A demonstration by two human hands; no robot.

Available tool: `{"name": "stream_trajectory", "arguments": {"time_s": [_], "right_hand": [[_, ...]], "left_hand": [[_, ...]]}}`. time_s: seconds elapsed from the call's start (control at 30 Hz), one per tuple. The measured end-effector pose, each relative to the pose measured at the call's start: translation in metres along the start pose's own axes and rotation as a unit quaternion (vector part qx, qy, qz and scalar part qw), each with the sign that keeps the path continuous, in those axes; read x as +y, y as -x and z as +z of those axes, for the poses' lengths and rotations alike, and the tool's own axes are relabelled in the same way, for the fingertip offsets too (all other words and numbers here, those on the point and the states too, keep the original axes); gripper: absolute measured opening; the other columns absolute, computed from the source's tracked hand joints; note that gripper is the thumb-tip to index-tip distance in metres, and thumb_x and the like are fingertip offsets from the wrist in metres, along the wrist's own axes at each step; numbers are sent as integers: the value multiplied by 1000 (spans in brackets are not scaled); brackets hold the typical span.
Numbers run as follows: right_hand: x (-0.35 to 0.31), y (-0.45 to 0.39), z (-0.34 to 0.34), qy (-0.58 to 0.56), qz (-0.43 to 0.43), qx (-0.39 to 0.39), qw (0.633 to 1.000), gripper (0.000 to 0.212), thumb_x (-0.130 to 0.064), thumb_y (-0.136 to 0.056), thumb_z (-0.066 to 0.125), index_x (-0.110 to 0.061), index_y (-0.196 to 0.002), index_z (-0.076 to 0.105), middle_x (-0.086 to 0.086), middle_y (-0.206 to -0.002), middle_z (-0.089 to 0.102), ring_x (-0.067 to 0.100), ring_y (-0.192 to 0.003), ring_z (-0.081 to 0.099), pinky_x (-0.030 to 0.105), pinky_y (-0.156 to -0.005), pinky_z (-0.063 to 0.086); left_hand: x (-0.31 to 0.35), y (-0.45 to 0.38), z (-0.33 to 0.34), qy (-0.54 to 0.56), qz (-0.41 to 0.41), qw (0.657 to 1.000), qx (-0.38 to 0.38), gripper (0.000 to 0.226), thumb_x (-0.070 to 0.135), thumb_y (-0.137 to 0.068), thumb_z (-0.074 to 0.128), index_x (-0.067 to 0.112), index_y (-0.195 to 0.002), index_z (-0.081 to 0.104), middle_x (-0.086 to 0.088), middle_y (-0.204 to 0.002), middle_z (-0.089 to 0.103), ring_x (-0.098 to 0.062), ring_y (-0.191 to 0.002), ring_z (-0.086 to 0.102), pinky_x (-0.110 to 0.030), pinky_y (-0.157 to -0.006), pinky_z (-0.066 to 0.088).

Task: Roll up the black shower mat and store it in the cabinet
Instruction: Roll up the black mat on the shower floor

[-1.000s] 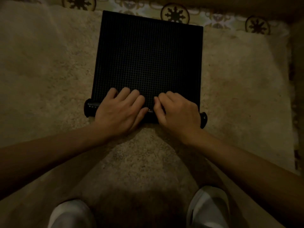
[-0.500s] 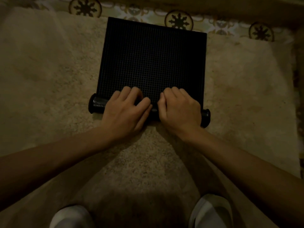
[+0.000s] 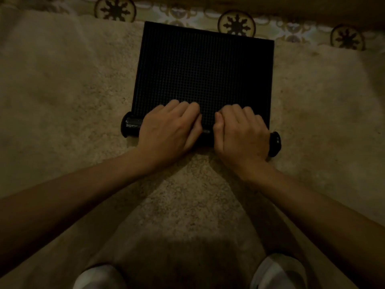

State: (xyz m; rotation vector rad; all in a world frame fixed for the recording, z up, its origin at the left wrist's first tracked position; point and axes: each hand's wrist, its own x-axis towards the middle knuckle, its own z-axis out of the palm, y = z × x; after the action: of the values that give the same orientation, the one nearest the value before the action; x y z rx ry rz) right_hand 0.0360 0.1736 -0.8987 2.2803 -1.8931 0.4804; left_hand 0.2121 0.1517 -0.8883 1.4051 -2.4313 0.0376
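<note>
The black shower mat lies on a beige carpet, its gridded flat part stretching away from me. Its near edge is wound into a tight roll whose ends stick out left and right of my hands. My left hand curls over the left half of the roll, fingers bent down onto the mat. My right hand grips the right half the same way, thumb tucked at the middle. No cabinet is in view.
The beige carpet spreads all around. Beyond the mat's far edge runs a patterned tile strip with round dark motifs. My two feet in white footwear stand at the bottom edge.
Both hands have pushed the roll a little further away from me, and their fingers have curled tighter over it. The flat part of the mat is shorter.
</note>
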Motion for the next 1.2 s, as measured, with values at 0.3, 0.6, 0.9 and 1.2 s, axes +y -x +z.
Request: {"name": "stream_trajectory", "arguments": {"time_s": [0.3,0.6,0.9,1.2], "right_hand": [[10,-34,0,-62,50,-50,996,37,-35,-106,33,-20,-76,47,-6,-67,44,17,-61,46,31,-53,26],[9,-32,13,7,23,5,1000,37,-34,-104,37,-11,-85,60,7,-78,59,26,-71,50,37,-60,32],[18,-61,10,-35,58,-35,997,42,-35,-103,38,-13,-76,61,-4,-68,45,19,-61,47,29,-51,22],[17,-61,18,34,25,5,999,33,-33,-101,38,-10,-92,60,12,-86,59,31,-78,52,38,-61,33]], "left_hand": [[-2,-7,11,-53,-26,998,-10,34,36,-102,36,11,-95,58,-13,-92,57,-31,-81,50,-42,-64,34],[-12,-33,12,-32,-28,999,3,27,32,-101,38,12,-91,53,-8,-85,56,-26,-75,51,-35,-60,30],[-25,-31,13,-73,41,996,0,35,37,-101,35,8,-96,53,-13,-94,55,-31,-81,47,-43,-68,34],[-32,-72,9,-26,-6,1000,-6,29,35,-100,35,13,-89,51,-5,-78,55,-21,-65,50,-32,-51,28]]}}
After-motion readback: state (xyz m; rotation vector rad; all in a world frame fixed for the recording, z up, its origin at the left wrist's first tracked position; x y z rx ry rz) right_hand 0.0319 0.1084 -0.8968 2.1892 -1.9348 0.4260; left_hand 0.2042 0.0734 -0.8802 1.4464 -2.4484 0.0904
